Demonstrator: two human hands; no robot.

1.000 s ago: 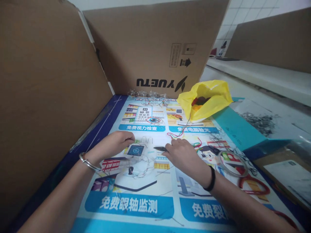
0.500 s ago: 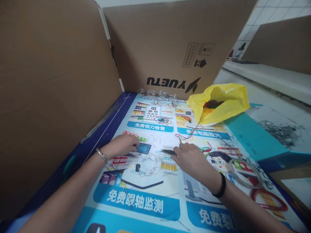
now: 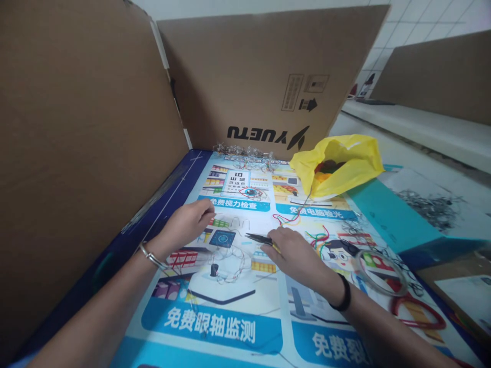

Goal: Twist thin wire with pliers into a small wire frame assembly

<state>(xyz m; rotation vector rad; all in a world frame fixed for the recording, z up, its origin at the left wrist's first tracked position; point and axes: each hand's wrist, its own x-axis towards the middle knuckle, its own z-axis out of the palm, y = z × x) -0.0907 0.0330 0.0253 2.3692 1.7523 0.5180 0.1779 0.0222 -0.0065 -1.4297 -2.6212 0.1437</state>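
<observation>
My right hand (image 3: 293, 253) is closed around dark needle-nose pliers (image 3: 258, 238), whose tips point left over the printed sheet. My left hand (image 3: 187, 221) pinches a thin wire (image 3: 219, 214) at its fingertips; the wire is faint, and its far end is hard to trace. Just in front of the plier tips lie small bent wire pieces (image 3: 238, 222). Nearer to me is a loop of thin wires (image 3: 241, 263) beside a small black spool-like piece (image 3: 214, 270). Red, yellow and green cords (image 3: 319, 239) lie beyond my right hand.
A yellow bag (image 3: 345, 166) stands open at the back right. Clear tangled bits (image 3: 245, 152) line the foot of the cardboard wall (image 3: 249, 76). To the right are a clear ring (image 3: 381, 273), a red coil (image 3: 418, 313), a blue-green flap (image 3: 399, 214) and a pile of metal pieces (image 3: 429, 207).
My left hand has shifted left and away from the printed blue panel. My right hand keeps the pliers at nearly the same spot. The whole view has shifted slightly.
</observation>
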